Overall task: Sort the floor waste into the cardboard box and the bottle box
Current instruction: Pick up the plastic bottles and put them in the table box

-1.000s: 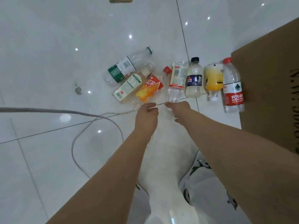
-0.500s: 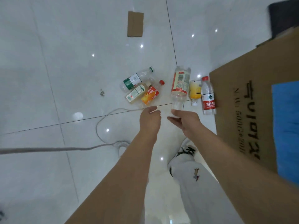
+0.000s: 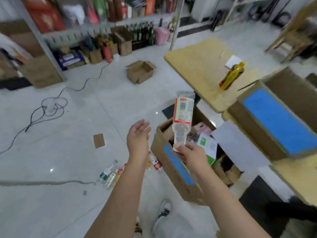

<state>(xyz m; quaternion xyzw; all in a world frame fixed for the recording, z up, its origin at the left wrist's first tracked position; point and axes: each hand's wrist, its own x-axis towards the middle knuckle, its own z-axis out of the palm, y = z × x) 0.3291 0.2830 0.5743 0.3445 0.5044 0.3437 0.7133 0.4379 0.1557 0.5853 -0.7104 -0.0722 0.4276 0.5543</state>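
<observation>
My right hand [image 3: 192,154] is shut on the neck of a clear plastic bottle [image 3: 182,117] with a red and white label, held base up over the near cardboard box [image 3: 173,170], which has a blue stripe and holds paper and cartons. My left hand [image 3: 138,138] hangs open beside it, holding nothing. Several bottles [image 3: 111,174] lie on the white floor by my left forearm. A second, bigger cardboard box [image 3: 274,117] with a blue stripe stands to the right.
A flat cardboard scrap [image 3: 99,140] lies on the floor. A small open carton [image 3: 140,71] sits farther back. A wooden table [image 3: 200,66] carries a yellow bottle [image 3: 231,77]. Black cables [image 3: 49,107] coil at left. Shelves of goods line the back wall.
I have straightened up from the floor. My right hand has lifted the red-labelled bottle from the row and carried it up over the near box. My left hand rose and opened.
</observation>
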